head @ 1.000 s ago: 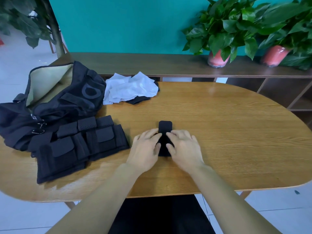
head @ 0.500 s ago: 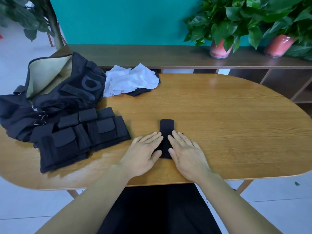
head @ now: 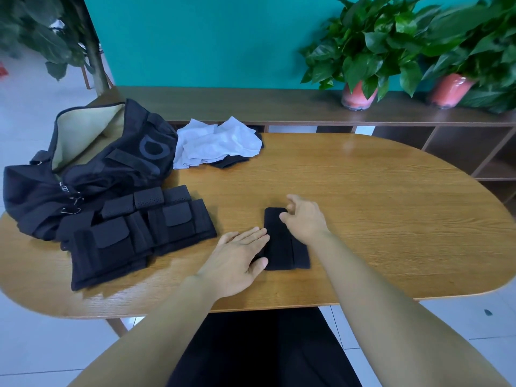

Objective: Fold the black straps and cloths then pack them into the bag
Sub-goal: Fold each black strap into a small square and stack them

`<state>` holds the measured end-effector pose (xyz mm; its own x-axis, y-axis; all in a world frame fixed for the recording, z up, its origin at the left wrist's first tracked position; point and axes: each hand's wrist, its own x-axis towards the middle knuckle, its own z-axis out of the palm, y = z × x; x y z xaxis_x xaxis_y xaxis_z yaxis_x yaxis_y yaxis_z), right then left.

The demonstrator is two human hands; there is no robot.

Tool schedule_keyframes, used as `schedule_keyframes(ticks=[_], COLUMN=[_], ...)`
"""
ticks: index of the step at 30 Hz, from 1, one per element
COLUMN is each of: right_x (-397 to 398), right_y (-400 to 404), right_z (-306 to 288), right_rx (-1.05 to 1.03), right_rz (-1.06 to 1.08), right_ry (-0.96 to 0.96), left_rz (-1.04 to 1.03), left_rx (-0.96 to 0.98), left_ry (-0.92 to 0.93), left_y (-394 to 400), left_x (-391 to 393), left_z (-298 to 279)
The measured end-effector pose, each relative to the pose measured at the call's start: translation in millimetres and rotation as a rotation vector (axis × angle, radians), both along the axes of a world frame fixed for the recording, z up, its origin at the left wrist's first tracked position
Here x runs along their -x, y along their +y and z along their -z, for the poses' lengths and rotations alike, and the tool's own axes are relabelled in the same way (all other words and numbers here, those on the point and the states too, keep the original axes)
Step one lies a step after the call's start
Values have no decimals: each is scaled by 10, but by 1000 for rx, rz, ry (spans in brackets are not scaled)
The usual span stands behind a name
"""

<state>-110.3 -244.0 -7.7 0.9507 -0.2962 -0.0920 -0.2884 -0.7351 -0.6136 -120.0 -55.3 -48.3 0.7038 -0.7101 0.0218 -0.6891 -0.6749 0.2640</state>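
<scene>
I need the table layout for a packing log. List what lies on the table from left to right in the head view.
Black bag → stack of folded black straps → left hand → black strap being folded → right hand. The white cloth sits farther back, overlapping these in order, so it is left out.

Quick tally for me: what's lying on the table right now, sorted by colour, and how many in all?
Black: 4 – open black fabric bag, stack of folded black straps, small folded black strap under the hands, dark cloth peeking from beneath the white one.
White: 1 – crumpled white cloth.
Total: 5 on the oval wooden table.
</scene>
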Motion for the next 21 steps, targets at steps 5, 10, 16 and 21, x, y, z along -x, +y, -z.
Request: schedule_keyframes(ticks=[5, 10, 16, 21], right_x=[-172, 116, 460, 617], right_y=[15, 2, 87, 178], right_z=[-129, -242, 95, 371], right_rx=[-200, -55, 444, 619], right_rz=[22, -101, -282, -265], right_ry=[49, -51, -268, -441], left_rz=[2, 4, -23, -28], left_rx=[-3, 84, 148, 124], left_ry=[5, 66, 118, 119], left_y=[-6, -5, 9, -33], left_x=[-60, -89, -55, -24], left_z=[-41, -24, 3, -10])
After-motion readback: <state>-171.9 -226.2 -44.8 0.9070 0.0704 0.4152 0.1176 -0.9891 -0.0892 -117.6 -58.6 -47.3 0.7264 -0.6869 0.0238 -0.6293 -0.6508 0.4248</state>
